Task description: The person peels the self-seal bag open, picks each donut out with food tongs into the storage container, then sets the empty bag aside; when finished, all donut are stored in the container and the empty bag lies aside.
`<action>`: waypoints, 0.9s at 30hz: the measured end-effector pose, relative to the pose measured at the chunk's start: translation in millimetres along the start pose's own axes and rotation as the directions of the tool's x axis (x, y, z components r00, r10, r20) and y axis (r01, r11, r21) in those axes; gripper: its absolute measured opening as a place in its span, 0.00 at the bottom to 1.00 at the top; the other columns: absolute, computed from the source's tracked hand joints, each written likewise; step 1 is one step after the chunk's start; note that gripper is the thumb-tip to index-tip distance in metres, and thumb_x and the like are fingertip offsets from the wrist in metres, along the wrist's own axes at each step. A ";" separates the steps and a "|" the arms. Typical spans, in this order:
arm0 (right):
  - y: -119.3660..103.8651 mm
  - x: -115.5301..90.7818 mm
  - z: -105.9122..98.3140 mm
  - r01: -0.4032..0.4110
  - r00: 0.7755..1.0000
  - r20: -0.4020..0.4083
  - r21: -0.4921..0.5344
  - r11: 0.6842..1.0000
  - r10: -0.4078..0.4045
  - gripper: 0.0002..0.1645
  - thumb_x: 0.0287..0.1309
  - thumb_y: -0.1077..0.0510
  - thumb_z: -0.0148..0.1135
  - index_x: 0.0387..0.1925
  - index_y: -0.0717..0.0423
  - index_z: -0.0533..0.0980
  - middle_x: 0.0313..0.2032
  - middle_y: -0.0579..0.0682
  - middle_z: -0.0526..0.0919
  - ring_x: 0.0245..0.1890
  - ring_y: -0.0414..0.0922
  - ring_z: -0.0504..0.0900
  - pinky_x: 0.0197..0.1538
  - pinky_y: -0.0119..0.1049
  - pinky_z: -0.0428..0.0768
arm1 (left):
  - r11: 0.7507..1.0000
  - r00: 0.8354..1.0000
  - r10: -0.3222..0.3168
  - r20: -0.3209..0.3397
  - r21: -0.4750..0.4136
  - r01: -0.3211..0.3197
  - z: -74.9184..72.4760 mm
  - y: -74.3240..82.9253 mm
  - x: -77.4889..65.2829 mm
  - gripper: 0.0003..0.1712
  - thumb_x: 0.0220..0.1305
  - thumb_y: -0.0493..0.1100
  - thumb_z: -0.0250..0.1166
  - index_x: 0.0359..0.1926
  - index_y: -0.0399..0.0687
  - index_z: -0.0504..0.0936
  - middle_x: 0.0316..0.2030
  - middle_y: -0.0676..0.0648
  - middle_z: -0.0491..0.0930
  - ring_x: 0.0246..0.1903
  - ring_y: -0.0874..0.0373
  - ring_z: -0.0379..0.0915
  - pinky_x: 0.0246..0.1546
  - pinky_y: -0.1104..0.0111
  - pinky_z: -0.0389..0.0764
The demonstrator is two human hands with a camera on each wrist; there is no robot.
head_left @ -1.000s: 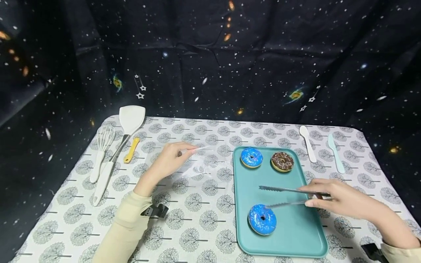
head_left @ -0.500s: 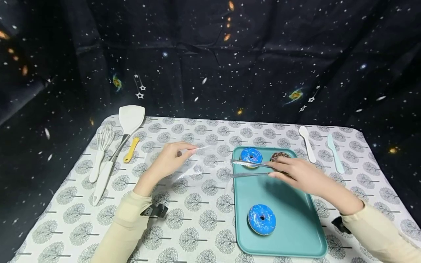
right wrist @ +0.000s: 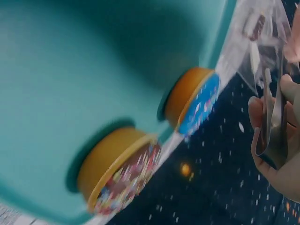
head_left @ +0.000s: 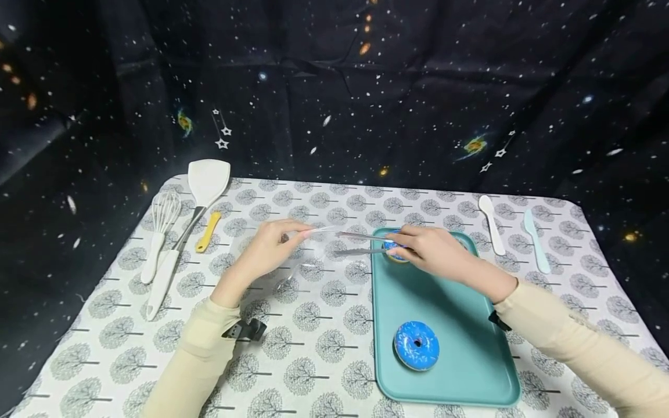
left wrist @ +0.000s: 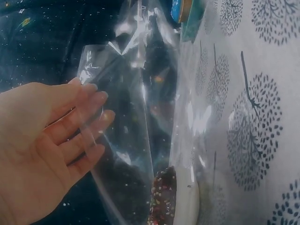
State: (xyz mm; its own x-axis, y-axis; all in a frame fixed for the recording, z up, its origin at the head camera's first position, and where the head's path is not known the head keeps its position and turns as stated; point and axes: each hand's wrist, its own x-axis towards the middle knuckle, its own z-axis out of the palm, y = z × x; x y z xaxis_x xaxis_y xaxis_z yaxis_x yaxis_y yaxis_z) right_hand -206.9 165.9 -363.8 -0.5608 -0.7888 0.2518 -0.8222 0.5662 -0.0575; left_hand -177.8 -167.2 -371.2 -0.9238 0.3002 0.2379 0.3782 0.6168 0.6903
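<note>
My left hand (head_left: 269, 247) pinches the edge of a clear plastic bag (left wrist: 136, 108) near its mouth. Inside the bag, the left wrist view shows a brown sprinkled treat with a pale side (left wrist: 163, 197). In my right hand (head_left: 434, 249) are metal tongs (head_left: 360, 252), their arms apart with nothing seen between them and their tips by the bag's mouth. Beneath that hand, a blue-iced doughnut (head_left: 393, 249) is partly covered on the teal tray (head_left: 444, 400). A chocolate doughnut (right wrist: 126, 173) beside it shows in the right wrist view. Another blue doughnut (head_left: 417, 346) lies nearer the front.
At the left lie a whisk (head_left: 162, 229), a white-headed spatula (head_left: 208, 181) and a small yellow handle-like tool (head_left: 209, 231). Right of the tray are a white spoon (head_left: 491, 225) and a pale green knife (head_left: 536, 241). A dark starry cloth (head_left: 313, 104) hangs behind the table.
My right hand has carried the tongs from above the front doughnut up and left to the bag's mouth, passing over the tray. My left hand has stayed nearly still on the bag.
</note>
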 end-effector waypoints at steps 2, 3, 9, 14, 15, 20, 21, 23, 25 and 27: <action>-3.0 7.1 1.7 0.030 1.000 -0.008 -0.001 1.000 -0.030 0.22 0.62 0.46 0.56 0.53 0.52 0.77 0.30 0.41 0.77 0.20 0.33 0.67 0.23 0.28 0.70 | 1.000 1.000 -0.008 -0.001 -0.002 0.008 -0.5 0.3 0.6 0.15 0.66 0.49 0.57 0.48 0.48 0.83 0.48 0.49 0.81 0.48 0.55 0.77 0.49 0.60 0.79; -4.2 9.5 2.1 0.040 0.999 -0.010 0.004 0.999 -0.040 0.22 0.62 0.46 0.57 0.53 0.52 0.77 0.31 0.41 0.77 0.20 0.33 0.67 0.24 0.28 0.71 | 1.000 1.000 -0.013 0.002 -0.005 0.013 -0.8 0.7 0.8 0.16 0.67 0.50 0.57 0.48 0.49 0.83 0.48 0.49 0.81 0.48 0.55 0.77 0.49 0.60 0.79; -3.7 9.9 -3.9 0.027 1.000 0.004 0.037 0.999 -0.027 0.22 0.61 0.48 0.58 0.56 0.50 0.75 0.31 0.40 0.76 0.20 0.33 0.66 0.23 0.27 0.68 | 0.999 0.999 -0.039 0.012 -0.022 0.039 -3.2 3.5 1.1 0.17 0.68 0.51 0.55 0.50 0.49 0.81 0.50 0.49 0.81 0.50 0.54 0.76 0.54 0.59 0.76; 6.8 2.6 -8.7 -0.027 1.000 0.010 0.057 0.998 0.026 0.21 0.62 0.49 0.58 0.55 0.52 0.76 0.32 0.41 0.77 0.21 0.33 0.65 0.22 0.27 0.65 | 0.999 0.999 -0.047 0.018 -0.020 0.048 -6.0 4.0 0.5 0.18 0.68 0.51 0.55 0.50 0.48 0.81 0.49 0.49 0.81 0.47 0.55 0.77 0.51 0.60 0.78; 9.3 1.6 -8.6 -0.031 0.999 0.007 0.057 0.998 0.031 0.21 0.62 0.50 0.58 0.54 0.53 0.77 0.33 0.42 0.78 0.21 0.34 0.65 0.21 0.27 0.65 | 0.999 0.999 -0.049 0.017 -0.018 0.049 -6.4 3.8 0.4 0.18 0.68 0.52 0.55 0.49 0.49 0.82 0.49 0.50 0.81 0.46 0.55 0.78 0.50 0.60 0.78; 18.4 2.6 -6.1 -0.039 0.999 0.004 0.044 0.998 0.039 0.20 0.62 0.50 0.58 0.54 0.52 0.77 0.34 0.42 0.79 0.21 0.33 0.66 0.20 0.27 0.64 | 0.998 0.999 -0.052 0.008 -0.020 0.053 -6.4 1.7 -0.8 0.17 0.67 0.52 0.55 0.49 0.50 0.82 0.49 0.49 0.81 0.50 0.54 0.76 0.53 0.59 0.76; 19.0 3.3 -5.1 -0.040 0.999 0.004 0.044 0.998 0.040 0.20 0.62 0.50 0.58 0.54 0.51 0.77 0.34 0.41 0.79 0.21 0.33 0.66 0.20 0.27 0.64 | 0.998 0.998 -0.055 0.007 -0.019 0.055 -5.9 1.3 -1.1 0.17 0.67 0.52 0.55 0.49 0.50 0.82 0.49 0.49 0.81 0.50 0.54 0.76 0.53 0.59 0.76; 18.6 5.9 -3.2 -0.031 1.000 0.001 0.044 0.999 0.031 0.19 0.62 0.50 0.58 0.53 0.50 0.78 0.35 0.41 0.79 0.22 0.33 0.68 0.21 0.28 0.65 | 0.998 0.998 -0.056 0.008 -0.021 0.056 -5.2 0.7 -1.3 0.17 0.67 0.52 0.55 0.49 0.50 0.82 0.49 0.49 0.81 0.51 0.53 0.76 0.54 0.59 0.76; 17.1 10.7 0.5 -0.008 1.000 -0.007 0.044 0.999 0.008 0.19 0.61 0.49 0.59 0.52 0.51 0.78 0.35 0.41 0.80 0.23 0.34 0.71 0.22 0.29 0.68 | 0.998 0.999 -0.054 0.009 -0.024 0.054 -4.6 0.6 -1.3 0.17 0.68 0.52 0.55 0.49 0.50 0.81 0.49 0.49 0.81 0.50 0.53 0.76 0.53 0.59 0.76; 13.6 18.1 5.1 0.033 0.999 -0.018 0.034 0.999 -0.032 0.20 0.60 0.49 0.59 0.51 0.52 0.79 0.34 0.43 0.81 0.25 0.35 0.74 0.25 0.31 0.73 | 0.998 0.999 -0.052 0.006 -0.022 0.052 -4.6 0.2 -1.3 0.17 0.68 0.52 0.55 0.49 0.49 0.82 0.49 0.49 0.81 0.50 0.53 0.76 0.54 0.59 0.76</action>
State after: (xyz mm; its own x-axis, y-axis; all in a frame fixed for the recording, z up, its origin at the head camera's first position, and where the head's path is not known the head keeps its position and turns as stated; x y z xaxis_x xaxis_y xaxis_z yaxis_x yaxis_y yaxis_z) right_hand -228.8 158.0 -365.0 -0.5323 -0.8020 0.2711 -0.8429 0.5319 -0.0816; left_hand -176.9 -170.8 -368.2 -0.9416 0.2726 0.1974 0.3284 0.6153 0.7167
